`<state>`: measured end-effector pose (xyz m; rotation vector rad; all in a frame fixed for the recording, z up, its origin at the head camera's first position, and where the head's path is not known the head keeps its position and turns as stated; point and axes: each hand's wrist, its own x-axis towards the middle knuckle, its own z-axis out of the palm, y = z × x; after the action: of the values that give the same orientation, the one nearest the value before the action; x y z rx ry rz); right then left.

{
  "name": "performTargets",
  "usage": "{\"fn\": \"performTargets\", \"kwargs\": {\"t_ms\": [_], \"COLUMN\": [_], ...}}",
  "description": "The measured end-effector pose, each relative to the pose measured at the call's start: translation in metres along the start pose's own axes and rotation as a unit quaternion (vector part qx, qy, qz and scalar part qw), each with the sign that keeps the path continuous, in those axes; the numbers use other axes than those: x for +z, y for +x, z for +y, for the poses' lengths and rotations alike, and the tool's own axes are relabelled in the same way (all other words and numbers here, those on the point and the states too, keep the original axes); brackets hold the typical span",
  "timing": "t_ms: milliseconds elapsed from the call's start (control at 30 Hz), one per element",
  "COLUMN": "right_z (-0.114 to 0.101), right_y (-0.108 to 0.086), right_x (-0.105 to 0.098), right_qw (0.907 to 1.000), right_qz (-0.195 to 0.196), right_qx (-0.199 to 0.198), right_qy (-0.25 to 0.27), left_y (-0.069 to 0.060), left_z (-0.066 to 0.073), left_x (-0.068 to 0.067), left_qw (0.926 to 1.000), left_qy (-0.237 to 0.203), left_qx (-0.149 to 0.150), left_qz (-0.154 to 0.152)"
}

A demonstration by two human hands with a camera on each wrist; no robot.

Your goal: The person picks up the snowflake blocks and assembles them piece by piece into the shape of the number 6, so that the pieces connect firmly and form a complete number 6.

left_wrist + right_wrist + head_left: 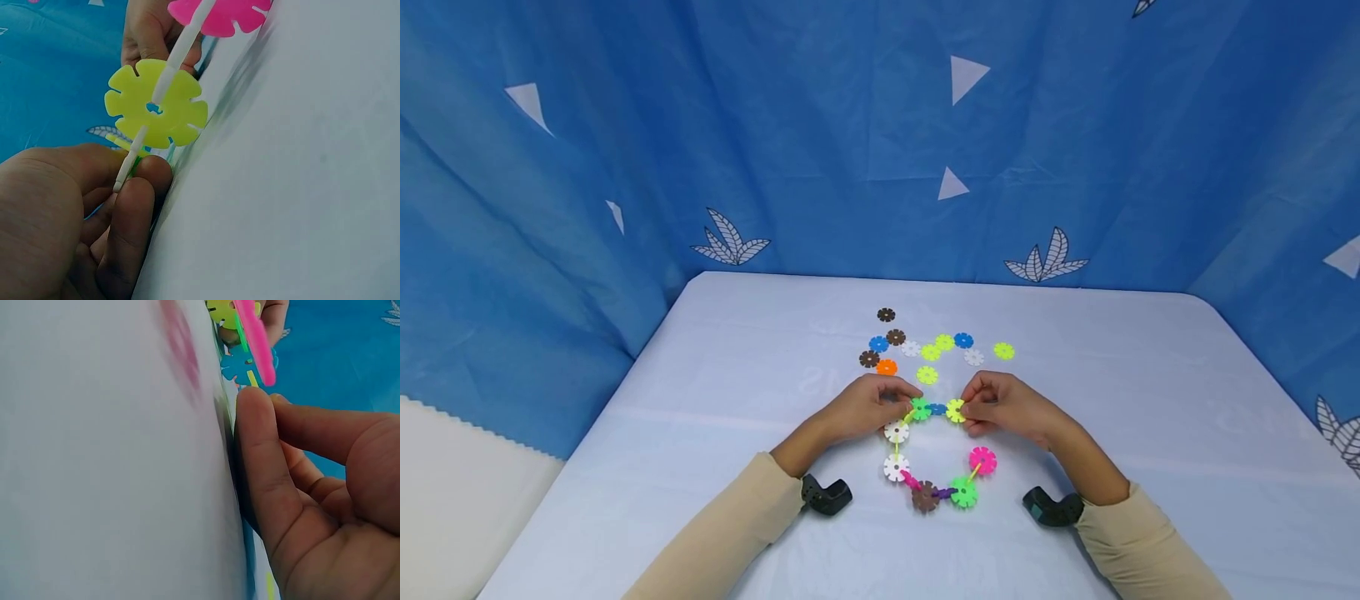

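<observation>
A chain of joined notched discs lies in a ring with a gap on its right side. At its upper left, my left hand (pixel 871 406) pinches a green disc (pixel 920 409). My right hand (pixel 1007 406) pinches a yellow disc (pixel 955 410) at the chain's upper right end; a blue disc (pixel 937 409) stands edge-on between the two. The other end is a pink disc (pixel 982 460), below my right hand. In the left wrist view a yellow-green disc (pixel 181 125) is near my left fingertips. My right thumb and finger meet in the right wrist view, mostly hiding what they hold.
Loose discs lie beyond the hands, among them an orange one (pixel 887 367), a brown one (pixel 886 315) and a yellow one (pixel 1003 351). The white table (pixel 700 333) backs onto a blue curtain (pixel 850 125). A black wrist device shows at each sleeve.
</observation>
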<state>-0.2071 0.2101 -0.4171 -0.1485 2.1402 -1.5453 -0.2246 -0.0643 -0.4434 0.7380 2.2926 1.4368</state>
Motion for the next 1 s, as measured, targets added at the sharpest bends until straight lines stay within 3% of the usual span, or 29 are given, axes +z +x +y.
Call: {"fn": "performTargets", "kwargs": {"t_ms": [300, 567, 767, 867, 1000], "right_z": [0.002, 0.0, -0.001, -0.002, -0.001], "right_y": [0.003, 0.006, 0.006, 0.005, 0.005], "right_x": [0.007, 0.016, 0.011, 0.003, -0.012], "right_qw": [0.9997, 0.9992, 0.9961, 0.9841, 0.9539], "right_qz": [-0.005, 0.033, 0.049, 0.085, 0.152], "right_qx": [-0.018, -0.022, -0.041, -0.069, -0.09], "right_qy": [0.016, 0.0, -0.06, -0.14, -0.242], "left_y": [-0.001, 0.0, 0.001, 0.001, 0.002], "left_z": [-0.001, -0.002, -0.001, -0.003, -0.003], "left_x": [-0.001, 0.0, -0.001, -0.002, -0.001], "left_qw": [0.9998, 0.9994, 0.9996, 0.9995, 0.9992], "left_qy": [-0.017, -0.032, -0.024, -0.017, -0.02], "left_qx": [0.006, 0.001, -0.003, -0.014, -0.02], "left_qz": [-0.004, 0.011, 0.016, 0.023, 0.028]}}
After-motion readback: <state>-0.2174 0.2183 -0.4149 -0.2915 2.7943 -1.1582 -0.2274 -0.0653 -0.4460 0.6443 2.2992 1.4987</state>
